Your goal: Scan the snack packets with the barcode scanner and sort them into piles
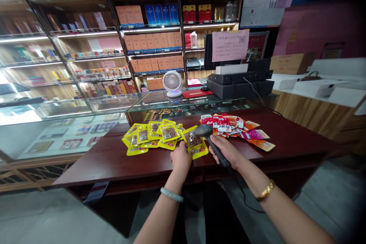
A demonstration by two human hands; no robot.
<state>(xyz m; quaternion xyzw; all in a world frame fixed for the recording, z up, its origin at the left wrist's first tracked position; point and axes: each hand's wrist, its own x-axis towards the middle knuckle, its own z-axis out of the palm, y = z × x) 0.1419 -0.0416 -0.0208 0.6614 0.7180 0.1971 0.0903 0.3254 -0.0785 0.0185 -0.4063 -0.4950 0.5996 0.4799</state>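
Note:
My right hand (224,148) is wrapped round the handle of a black handheld barcode scanner (203,131), whose head hangs over a yellow snack packet (197,145). The lower left edge of that packet is at the fingers of my left hand (182,155), which are curled and pinch it. To the left lies a heap of similar yellow snack packets (154,135) with clear windows showing brown contents. Right of the scanner is a pile of red, orange and purple packets (228,124). The scanner's head covers part of the yellow packet.
The dark wooden desk (108,160) carries the packets. Behind it, a glass counter (143,101) holds a small white fan (172,83), a red folder (197,93) and a black cash drawer (237,87). A scanner cable (246,196) hangs below the desk's front edge.

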